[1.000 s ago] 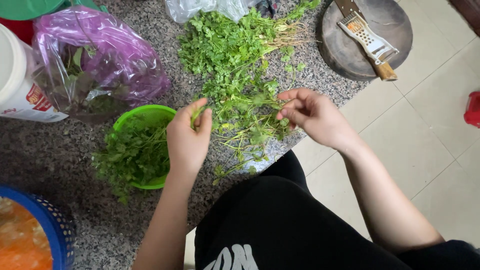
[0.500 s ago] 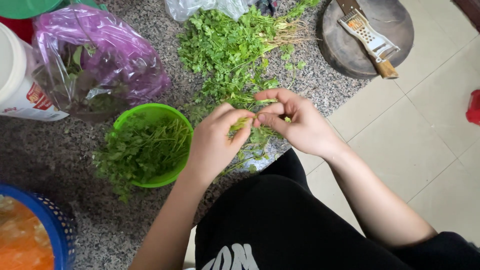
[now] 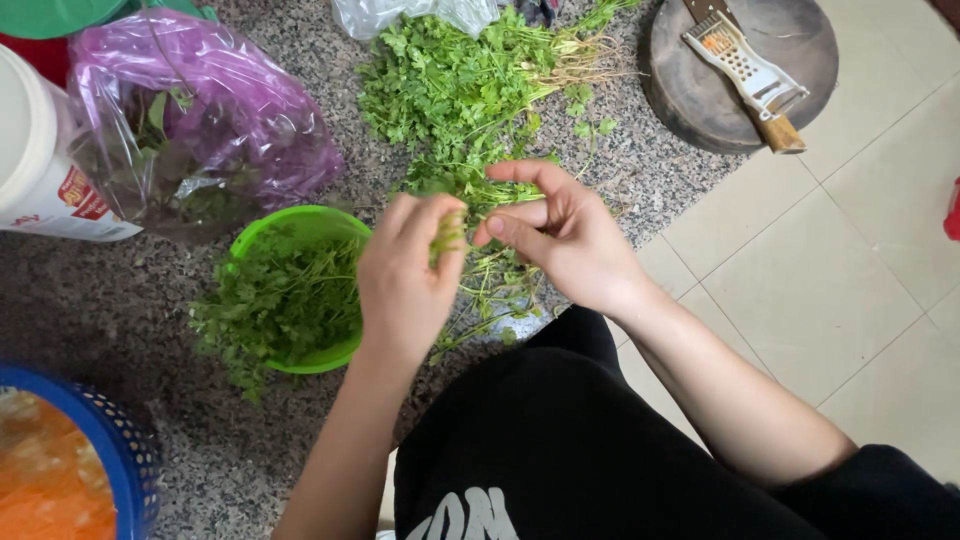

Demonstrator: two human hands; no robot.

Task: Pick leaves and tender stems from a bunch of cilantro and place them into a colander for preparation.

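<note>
Both hands have risen a little off the heap since half a second ago and drawn apart slightly, with a thin green herb sprig (image 3: 450, 232) now held up between them. It hangs roughly upright, its long axis running from the leafy tuft at the left thumb down toward the pale stems below; the lower end blurs into the stalks beneath, so which end is root I cannot tell. The left hand (image 3: 408, 285) has its grip pressed together, thumb and fingers pinching the sprig's upper part. The right hand (image 3: 565, 238) pinches too, thumb against curled middle fingers just beside the sprig, forefinger stretched out above; whether it holds this same stalk or a neighbouring one is unclear.

In my judgement, the soft stalk could snap in the wrong place if the hands pull unevenly, or plucked leaves could drop on the speckled grey stone counter (image 3: 180, 440) instead of into the round green plastic bowl (image 3: 300, 228) of picked leaves just to the left. Loose stems (image 3: 495, 290) lie below the hands, the large heap of leafy herbs (image 3: 450, 80) beyond.
</note>
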